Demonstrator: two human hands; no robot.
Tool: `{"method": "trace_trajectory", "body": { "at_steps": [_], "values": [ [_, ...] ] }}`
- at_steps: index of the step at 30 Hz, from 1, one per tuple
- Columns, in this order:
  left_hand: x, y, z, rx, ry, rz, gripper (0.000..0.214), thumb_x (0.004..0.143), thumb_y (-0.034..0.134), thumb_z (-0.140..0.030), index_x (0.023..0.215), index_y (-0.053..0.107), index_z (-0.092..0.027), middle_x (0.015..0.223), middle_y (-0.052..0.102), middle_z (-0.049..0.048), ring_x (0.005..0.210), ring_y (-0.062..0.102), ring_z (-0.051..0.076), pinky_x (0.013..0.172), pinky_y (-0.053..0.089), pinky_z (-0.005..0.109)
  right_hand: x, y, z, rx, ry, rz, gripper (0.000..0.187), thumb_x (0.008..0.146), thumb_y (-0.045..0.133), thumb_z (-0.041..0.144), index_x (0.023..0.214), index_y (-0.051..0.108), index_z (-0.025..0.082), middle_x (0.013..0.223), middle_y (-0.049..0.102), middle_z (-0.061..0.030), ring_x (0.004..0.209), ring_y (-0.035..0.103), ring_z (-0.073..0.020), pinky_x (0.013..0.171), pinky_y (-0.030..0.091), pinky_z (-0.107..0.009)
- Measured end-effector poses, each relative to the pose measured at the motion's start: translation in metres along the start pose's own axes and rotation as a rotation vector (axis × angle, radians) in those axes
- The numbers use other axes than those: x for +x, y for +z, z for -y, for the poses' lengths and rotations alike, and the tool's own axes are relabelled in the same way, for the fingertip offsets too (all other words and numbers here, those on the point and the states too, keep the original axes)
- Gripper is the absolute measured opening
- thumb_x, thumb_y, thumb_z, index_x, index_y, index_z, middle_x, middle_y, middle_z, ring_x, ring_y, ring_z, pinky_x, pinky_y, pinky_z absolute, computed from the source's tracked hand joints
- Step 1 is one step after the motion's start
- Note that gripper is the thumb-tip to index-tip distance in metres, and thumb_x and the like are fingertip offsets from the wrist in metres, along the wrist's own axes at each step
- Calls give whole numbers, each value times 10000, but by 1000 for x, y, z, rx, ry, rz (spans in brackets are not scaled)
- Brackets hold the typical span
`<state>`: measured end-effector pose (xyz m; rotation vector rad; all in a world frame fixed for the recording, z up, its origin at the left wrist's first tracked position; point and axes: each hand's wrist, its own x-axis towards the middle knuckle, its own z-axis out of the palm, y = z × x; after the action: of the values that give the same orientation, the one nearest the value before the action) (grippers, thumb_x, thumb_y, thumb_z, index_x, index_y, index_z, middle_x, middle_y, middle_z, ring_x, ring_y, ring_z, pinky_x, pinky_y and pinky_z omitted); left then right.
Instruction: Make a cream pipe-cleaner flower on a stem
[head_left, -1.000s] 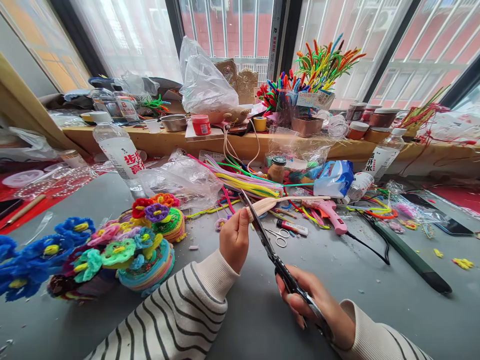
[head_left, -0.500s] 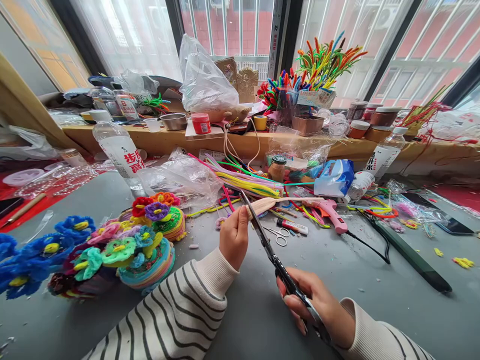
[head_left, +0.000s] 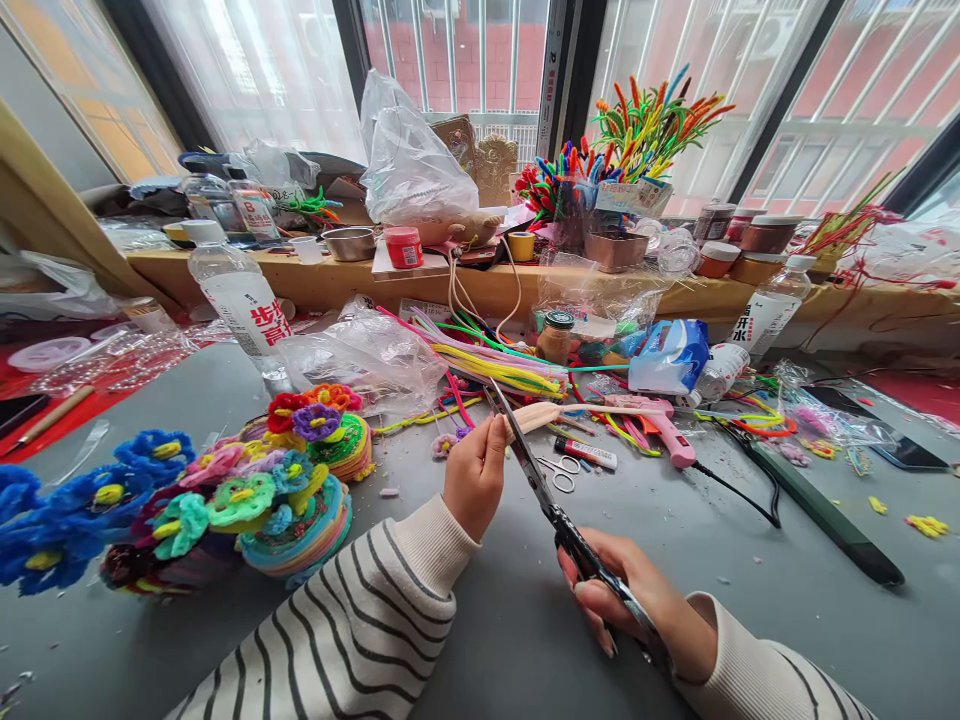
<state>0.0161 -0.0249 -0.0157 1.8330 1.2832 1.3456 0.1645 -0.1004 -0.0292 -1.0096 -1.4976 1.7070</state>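
My left hand [head_left: 474,470] is closed in a pinch on a cream fuzzy pipe-cleaner strip [head_left: 541,414] that sticks out to the right above the grey table. My right hand [head_left: 637,600] grips the handles of black scissors [head_left: 541,490]. Their blades run up and left and cross the strip just beside my left fingertips. Both sleeves are white with dark stripes.
Pipe-cleaner flowers [head_left: 247,495] pile at the left. Loose coloured pipe cleaners [head_left: 487,362], a pink glue gun [head_left: 660,425], small scissors [head_left: 559,470], a water bottle [head_left: 240,300] and a plastic bag [head_left: 367,355] lie behind. A cluttered wooden sill [head_left: 487,285] runs along the back.
The scissor blades have closed in on the cream strip, and the strip's free end looks shorter. Both hands have drifted slightly to the right.
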Motion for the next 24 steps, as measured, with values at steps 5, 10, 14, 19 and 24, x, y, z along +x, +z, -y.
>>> {"method": "trace_trajectory", "body": {
  "at_steps": [5,10,14,19,24],
  "values": [
    [0,1,2,-30,-16,7,288,793,266,-318,728,497,-159,604,473,3,531,419,88,442,294,185,0,3,-5,-6,4,-11,380,612,522,503,633,370,155,446,369,68,310,345,-33,302,287,-159],
    [1,1,4,-62,-22,-4,294,784,281,-342,699,497,-161,534,421,-18,472,371,81,429,283,187,-3,1,-4,9,-5,26,378,640,485,515,663,380,153,491,380,52,362,354,-37,338,308,-160],
    [1,0,3,-79,-22,9,308,776,296,-348,645,499,-157,477,355,-33,432,319,77,415,273,191,-3,-1,-1,31,-19,22,425,624,465,558,732,396,153,545,347,52,402,329,-36,368,322,-165],
    [0,1,2,-88,-17,26,304,780,297,-332,749,545,-160,455,346,-39,419,312,79,405,276,192,-1,1,-1,-21,-8,-26,397,607,512,527,656,381,154,475,343,69,338,325,-29,328,291,-162],
    [1,1,3,-98,-23,20,305,774,306,-341,739,551,-162,441,331,-41,408,308,85,404,275,202,-1,2,-8,-19,-8,-11,338,669,484,471,634,354,161,439,371,70,306,348,-34,306,263,-156]
  ]
}}
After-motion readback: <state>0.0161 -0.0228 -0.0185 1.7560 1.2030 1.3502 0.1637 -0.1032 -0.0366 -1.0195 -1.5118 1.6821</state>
